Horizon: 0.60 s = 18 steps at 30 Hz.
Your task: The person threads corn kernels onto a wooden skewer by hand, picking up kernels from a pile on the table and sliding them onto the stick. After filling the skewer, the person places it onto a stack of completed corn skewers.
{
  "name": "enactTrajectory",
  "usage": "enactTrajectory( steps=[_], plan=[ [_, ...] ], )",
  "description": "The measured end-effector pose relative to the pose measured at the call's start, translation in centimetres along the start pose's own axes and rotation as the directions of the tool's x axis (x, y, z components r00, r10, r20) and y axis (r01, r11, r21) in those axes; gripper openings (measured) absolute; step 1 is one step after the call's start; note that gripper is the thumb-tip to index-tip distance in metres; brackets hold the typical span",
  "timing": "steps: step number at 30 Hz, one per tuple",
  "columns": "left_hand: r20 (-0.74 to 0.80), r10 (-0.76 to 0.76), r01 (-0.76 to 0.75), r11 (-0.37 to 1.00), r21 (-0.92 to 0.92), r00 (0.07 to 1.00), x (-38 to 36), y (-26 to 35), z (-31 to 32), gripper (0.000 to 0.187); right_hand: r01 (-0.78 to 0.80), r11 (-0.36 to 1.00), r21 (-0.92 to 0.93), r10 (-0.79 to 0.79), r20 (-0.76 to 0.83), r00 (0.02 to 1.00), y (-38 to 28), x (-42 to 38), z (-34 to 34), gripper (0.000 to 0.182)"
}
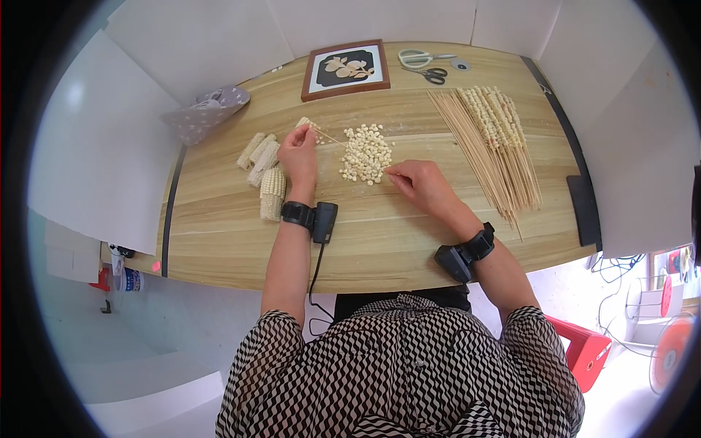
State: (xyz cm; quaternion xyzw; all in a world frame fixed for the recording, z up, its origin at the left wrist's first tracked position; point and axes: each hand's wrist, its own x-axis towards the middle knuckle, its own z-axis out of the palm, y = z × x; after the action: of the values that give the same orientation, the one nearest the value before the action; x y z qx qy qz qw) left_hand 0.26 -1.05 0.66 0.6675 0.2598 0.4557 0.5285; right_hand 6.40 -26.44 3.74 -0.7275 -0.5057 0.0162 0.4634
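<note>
The left grip (299,157) pinches a thin wooden stick (328,137) between thumb and fingers. The stick slants away to the right of that grip, and its far end meets the heap of corn kernels (366,150). The heap lies on the bench (372,241) between the two grips, to the right of the left one and just ahead and to the left of the right one.

The right grip (426,184) has its thumb and forefinger brought together at the near right edge of the heap; I cannot tell whether a kernel is caught between the tips.

Just beyond the left grip's fingers is a short piece of corn (305,122), partly covered by them, with a few loose kernels close by. To the left of the left grip lie several pale cobs (263,157) side by side, and nearer the body is a thicker ear of corn (273,182) with rows of kernels on it.

Well to the right of the right grip and farther off, a bundle of bare sticks (475,155) lies beside sticks threaded with kernels (493,117), their lower ends bare.

Straight beyond both grips, near the far edge, lies a framed picture (315,86). To its right are light-handled scissors (415,57), dark-handled scissors (437,76) and a small grey disc (460,64). Far to the left of the left grip is a star-patterned cloth item (208,113).

Behind each grip, a black device is strapped round the wrist; a cable (315,274) runs down from the left one.
</note>
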Motion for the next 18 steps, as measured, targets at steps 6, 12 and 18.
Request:
enactTrajectory(
  steps=[6, 12, 18],
  plan=[
    [0.006, -0.026, 0.026, 0.996, -0.082, 1.0, 0.01, -0.22, 0.13, 0.017, -0.029, 0.999, 0.017, 0.029, 0.009, 1.0, -0.36, 0.0, -0.11, 0.015],
    [-0.002, -0.143, 0.138, 0.961, -0.239, 0.99, 0.1, -0.24, 0.08, 0.019, -0.014, 1.0, 0.017, 0.014, 0.011, 1.0, -0.29, 0.04, -0.11, 0.015],
    [0.024, -0.166, 0.167, 0.957, -0.239, 0.986, 0.16, -0.42, 0.26, 0.018, -0.01, 1.0, 0.018, 0.01, 0.004, 1.0, -0.09, 0.0, 0.01, 0.015]
  ],
)
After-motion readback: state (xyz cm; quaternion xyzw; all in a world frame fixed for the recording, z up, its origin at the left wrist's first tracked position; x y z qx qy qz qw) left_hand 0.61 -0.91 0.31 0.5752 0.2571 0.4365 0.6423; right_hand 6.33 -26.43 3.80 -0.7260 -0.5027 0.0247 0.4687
